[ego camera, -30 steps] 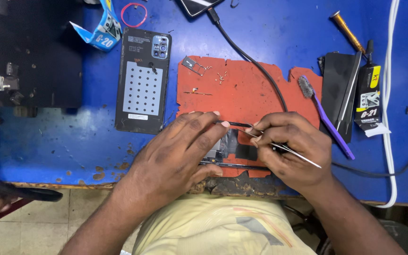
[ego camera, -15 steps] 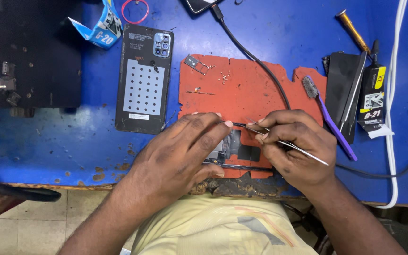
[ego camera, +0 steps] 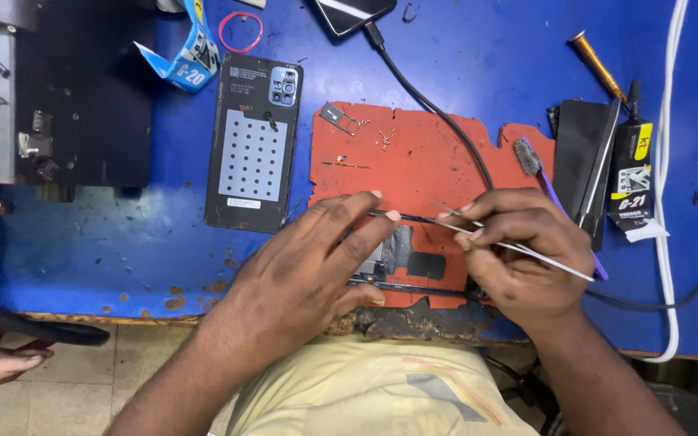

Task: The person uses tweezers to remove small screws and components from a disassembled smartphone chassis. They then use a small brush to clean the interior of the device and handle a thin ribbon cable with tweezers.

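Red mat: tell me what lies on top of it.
On the red mat lie small screws, a metal tray piece and an opened phone; the left hand covers much of the phone.

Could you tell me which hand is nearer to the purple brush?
Right. The right hand lies just left of the purple brush, almost against its handle; the left hand sits farther left, across the red mat.

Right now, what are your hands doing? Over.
Left hand pressing down the opened phone on the red mat. Right hand pinching thin tweezers, tips over the phone. Black cable crosses the mat.
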